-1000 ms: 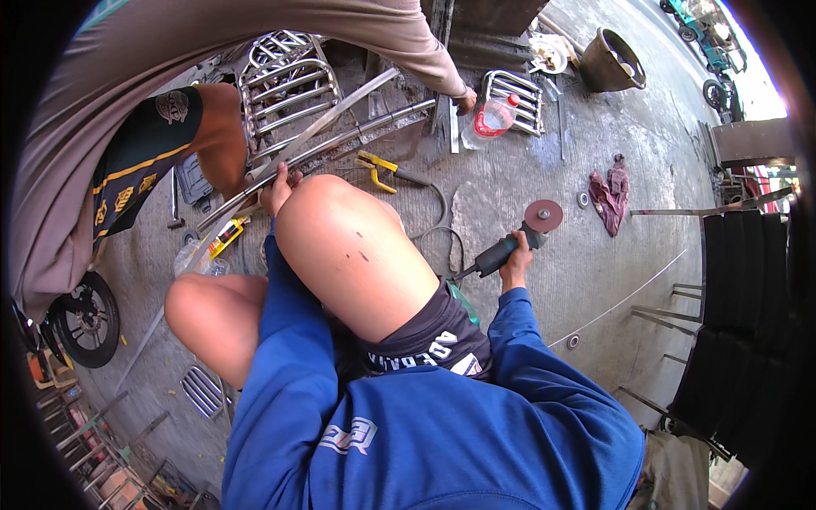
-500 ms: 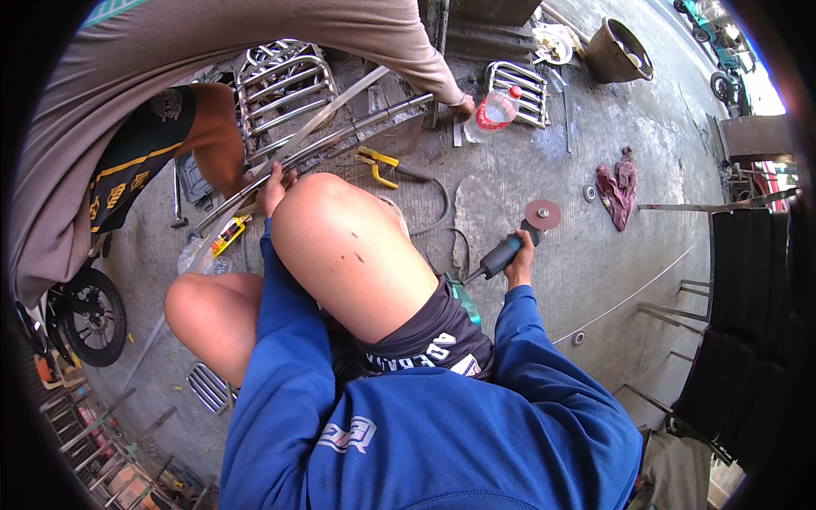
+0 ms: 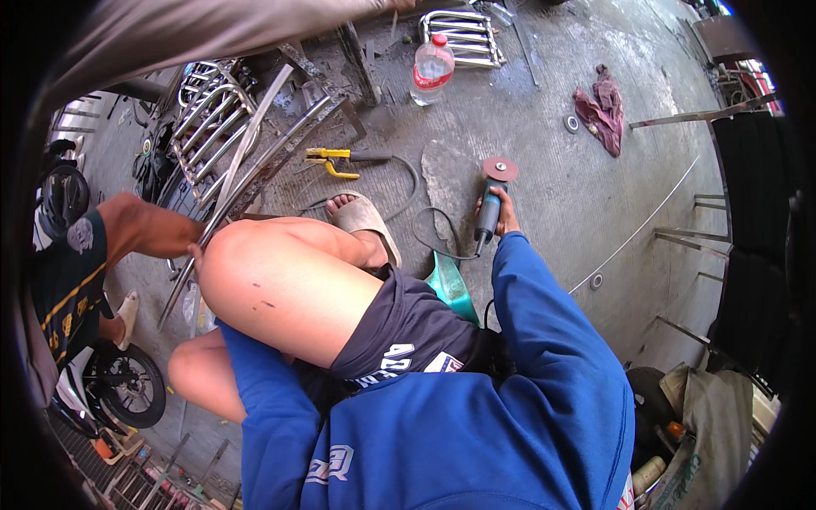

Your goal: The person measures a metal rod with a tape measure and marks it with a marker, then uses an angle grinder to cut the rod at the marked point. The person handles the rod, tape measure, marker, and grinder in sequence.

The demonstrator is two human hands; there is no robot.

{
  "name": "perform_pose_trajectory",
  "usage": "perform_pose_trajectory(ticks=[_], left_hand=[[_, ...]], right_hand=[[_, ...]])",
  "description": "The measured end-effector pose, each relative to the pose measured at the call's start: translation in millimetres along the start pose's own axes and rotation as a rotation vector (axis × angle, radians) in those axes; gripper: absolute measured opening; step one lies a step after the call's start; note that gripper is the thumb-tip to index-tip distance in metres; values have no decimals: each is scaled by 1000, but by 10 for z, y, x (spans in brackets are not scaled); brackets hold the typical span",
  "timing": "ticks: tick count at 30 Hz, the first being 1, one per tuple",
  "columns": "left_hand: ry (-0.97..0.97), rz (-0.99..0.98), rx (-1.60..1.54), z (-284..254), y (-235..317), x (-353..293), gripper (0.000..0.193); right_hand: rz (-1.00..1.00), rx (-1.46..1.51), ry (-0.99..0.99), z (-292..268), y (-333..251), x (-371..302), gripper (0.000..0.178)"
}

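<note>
- One right grip (image 3: 501,217) is closed around a dark-bodied angle grinder with a reddish disc (image 3: 491,197), resting on the grey concrete floor (image 3: 544,127).
- Left grip: hidden behind the knee, state unclear.
- Beyond the right grip, left: yellow-handled pliers (image 3: 333,161); farther, a clear plastic bottle with a red label (image 3: 432,68).

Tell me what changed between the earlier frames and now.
The view tipped down and sideways, so the plastic bottle and red rag sit higher in the picture. Unchanged: the right hand still grips the angle grinder on the concrete; the left hand stays at the metal bars.
</note>
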State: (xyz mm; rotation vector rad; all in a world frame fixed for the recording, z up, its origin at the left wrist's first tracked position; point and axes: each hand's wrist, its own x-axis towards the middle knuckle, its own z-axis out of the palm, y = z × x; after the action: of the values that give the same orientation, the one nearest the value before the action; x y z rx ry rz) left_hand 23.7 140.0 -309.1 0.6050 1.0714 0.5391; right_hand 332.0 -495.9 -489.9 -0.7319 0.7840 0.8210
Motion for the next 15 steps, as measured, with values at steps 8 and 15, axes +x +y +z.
perform_pose_trajectory(ticks=[8, 15], left_hand=[[81, 351, 40, -98, 950, -751, 52], [108, 648, 55, 202, 1139, -998, 42]], right_hand=[[26, -355, 117, -159, 58, -343, 59], [-603, -1170, 540, -413, 261, -200, 45]])
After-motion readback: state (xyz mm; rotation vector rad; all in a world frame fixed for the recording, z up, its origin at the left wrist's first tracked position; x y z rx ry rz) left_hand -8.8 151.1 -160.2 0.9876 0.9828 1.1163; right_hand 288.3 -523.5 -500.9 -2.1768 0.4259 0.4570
